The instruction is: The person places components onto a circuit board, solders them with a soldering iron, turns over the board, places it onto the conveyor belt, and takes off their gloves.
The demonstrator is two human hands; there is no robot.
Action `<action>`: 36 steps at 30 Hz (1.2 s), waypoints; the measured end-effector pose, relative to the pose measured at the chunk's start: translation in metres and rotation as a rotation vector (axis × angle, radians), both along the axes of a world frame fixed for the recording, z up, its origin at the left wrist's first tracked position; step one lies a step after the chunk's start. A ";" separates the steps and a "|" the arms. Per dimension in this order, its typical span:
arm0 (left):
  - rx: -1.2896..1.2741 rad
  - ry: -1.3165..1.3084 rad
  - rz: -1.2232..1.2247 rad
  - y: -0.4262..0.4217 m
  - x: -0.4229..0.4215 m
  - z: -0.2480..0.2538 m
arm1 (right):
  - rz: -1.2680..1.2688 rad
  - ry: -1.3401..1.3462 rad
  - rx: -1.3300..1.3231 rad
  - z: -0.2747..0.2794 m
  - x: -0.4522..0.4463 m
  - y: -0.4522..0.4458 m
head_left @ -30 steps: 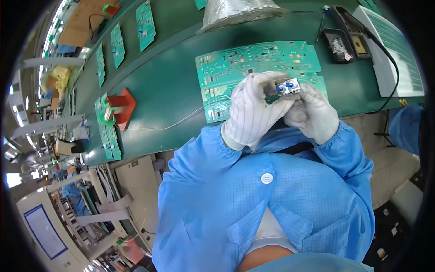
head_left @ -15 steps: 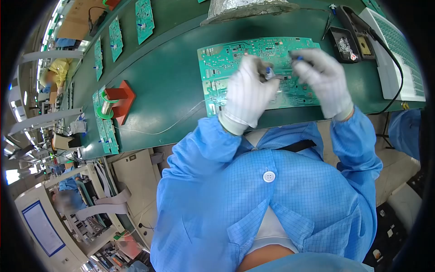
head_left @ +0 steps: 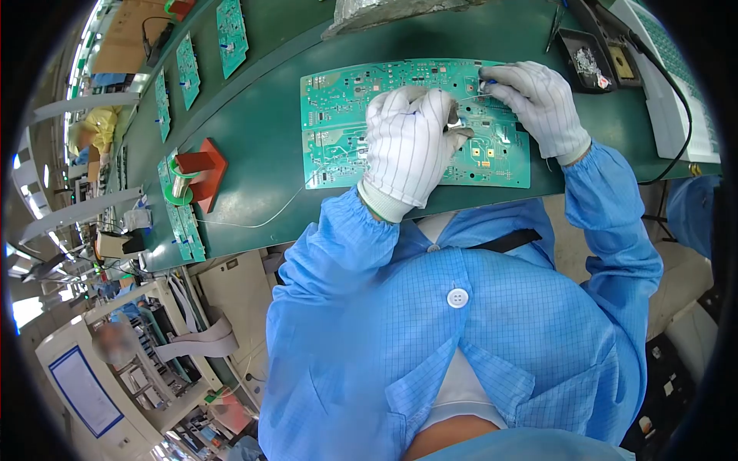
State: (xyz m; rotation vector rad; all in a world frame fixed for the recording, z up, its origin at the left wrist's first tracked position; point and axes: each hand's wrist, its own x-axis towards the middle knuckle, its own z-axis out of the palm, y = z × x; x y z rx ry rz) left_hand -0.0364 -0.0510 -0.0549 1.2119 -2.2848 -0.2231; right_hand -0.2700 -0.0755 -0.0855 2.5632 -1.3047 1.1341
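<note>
A large green circuit board [head_left: 338,96] lies on the green bench. Over its middle is my left hand [head_left: 407,146], in a striped white glove, thumb and fingers closed round a small metal part [head_left: 453,121] that is mostly hidden. My right hand [head_left: 538,107], gloved too, is over the board's right edge, fingertips pinched at a small blue piece [head_left: 492,81]. A thin light line runs between the two hands. Solder wire [head_left: 269,219] reaches from a green spool [head_left: 181,188] on a red stand [head_left: 211,178] toward my left hand.
Smaller circuit boards [head_left: 231,38] stand along the far left. A black tray of small parts [head_left: 582,58] and a soldering iron holder [head_left: 621,61] are at the right, beside a white rack [head_left: 696,127]. A foil-covered object [head_left: 384,11] is at the top. A person in yellow [head_left: 100,127] is far left.
My hands have moved apart from their earlier position together in front of the board. The small part with blue knobs is now largely covered by my left hand. The board appears farther left.
</note>
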 end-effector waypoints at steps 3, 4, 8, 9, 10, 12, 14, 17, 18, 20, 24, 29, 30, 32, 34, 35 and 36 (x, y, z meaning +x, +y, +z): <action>0.019 0.014 -0.018 0.000 0.001 -0.001 | -0.007 0.006 -0.006 0.003 0.000 0.002; 0.052 0.038 -0.016 0.000 0.001 -0.001 | -0.007 0.018 -0.009 0.003 0.000 0.002; 0.070 0.046 0.003 0.000 0.001 -0.003 | -0.008 0.052 -0.030 0.002 0.002 0.001; 0.076 0.046 0.017 0.000 0.000 -0.001 | -0.010 0.053 -0.029 0.002 0.002 0.001; 0.083 0.046 0.030 0.000 -0.001 0.000 | -0.007 0.064 -0.028 0.002 0.002 0.002; 0.021 0.047 0.020 -0.002 -0.001 -0.002 | -0.004 0.073 -0.027 0.002 0.001 0.002; -0.038 0.046 0.009 -0.003 -0.001 -0.003 | -0.016 0.101 0.000 0.002 0.001 0.002; 0.026 0.087 -0.007 -0.005 -0.001 -0.005 | -0.015 0.114 -0.033 -0.001 -0.001 0.002; 0.032 0.082 -0.019 -0.006 -0.001 -0.005 | -0.016 0.110 -0.024 0.000 -0.001 0.002; 0.056 0.067 -0.032 -0.002 -0.001 -0.001 | -0.059 0.163 -0.065 0.003 -0.002 0.002; 0.083 0.130 -0.207 0.006 -0.006 0.005 | -0.128 0.125 0.069 0.021 0.011 0.006; 0.041 0.118 -0.295 0.013 -0.013 0.001 | -0.146 0.158 0.140 0.022 0.010 0.004; 0.003 0.113 -0.312 0.013 -0.014 0.000 | -0.137 0.148 0.130 0.021 0.009 0.003; -0.034 0.107 -0.335 0.013 -0.015 0.000 | -0.135 0.136 0.122 0.019 0.007 0.003; -0.037 0.045 -0.337 0.014 -0.016 0.002 | -0.140 0.128 0.134 0.020 0.007 0.004; -0.036 0.043 -0.340 0.013 -0.016 0.002 | -0.143 0.127 0.135 0.020 0.007 0.004; -0.072 0.037 -0.360 0.013 -0.016 0.002 | -0.145 0.122 0.137 0.020 0.007 0.004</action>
